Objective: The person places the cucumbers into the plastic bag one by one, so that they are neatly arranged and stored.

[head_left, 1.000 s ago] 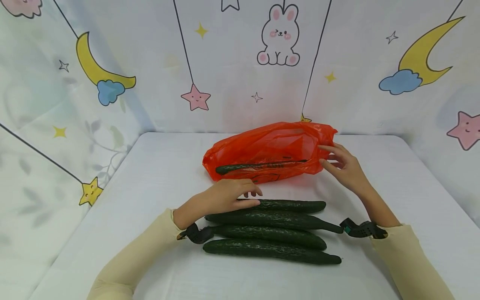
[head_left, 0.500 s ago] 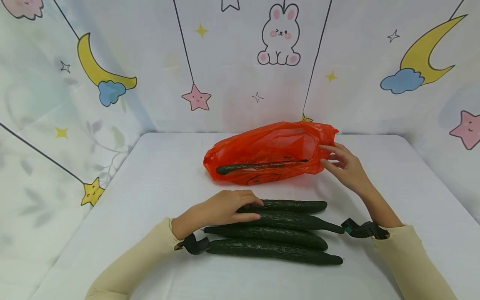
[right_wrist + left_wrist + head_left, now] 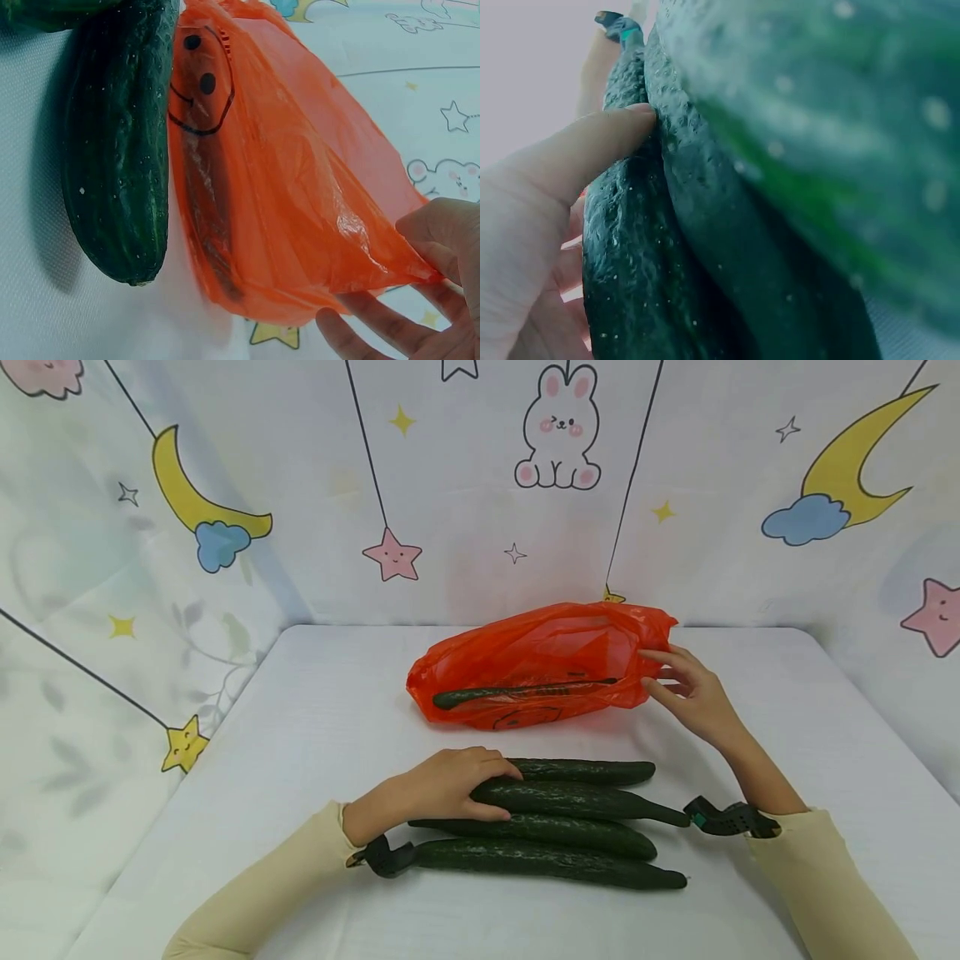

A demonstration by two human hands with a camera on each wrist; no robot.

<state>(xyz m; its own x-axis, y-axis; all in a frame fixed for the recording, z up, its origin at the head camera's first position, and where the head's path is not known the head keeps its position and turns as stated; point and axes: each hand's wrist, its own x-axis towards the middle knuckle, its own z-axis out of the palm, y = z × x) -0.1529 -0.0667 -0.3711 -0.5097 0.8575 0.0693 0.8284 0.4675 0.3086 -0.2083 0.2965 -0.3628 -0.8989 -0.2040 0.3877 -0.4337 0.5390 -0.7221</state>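
Several dark green cucumbers lie side by side across the table in the head view. My left hand [image 3: 446, 789] grips the second cucumber from the back [image 3: 570, 799], covering its left end. In the left wrist view the thumb [image 3: 592, 146] crosses over a cucumber [image 3: 626, 247], with fingers down its far side. Behind the row lies a red plastic bag [image 3: 540, 643], its open side facing me, with a cucumber [image 3: 472, 696] inside. My right hand [image 3: 693, 702] holds the bag's right edge. The right wrist view shows the film [image 3: 300, 202] running between its fingers.
The rearmost cucumber [image 3: 600, 772] lies between the gripped one and the bag. Nearer me are two more, a middle cucumber [image 3: 555, 832] and a front cucumber [image 3: 555, 862]. A patterned cloth backdrop [image 3: 465, 485] rises behind the white table [image 3: 337, 693].
My left hand has come down and toward me, from over the rearmost cucumber to the second one, and its fingers have closed round it. The right hand and bag have stayed put.
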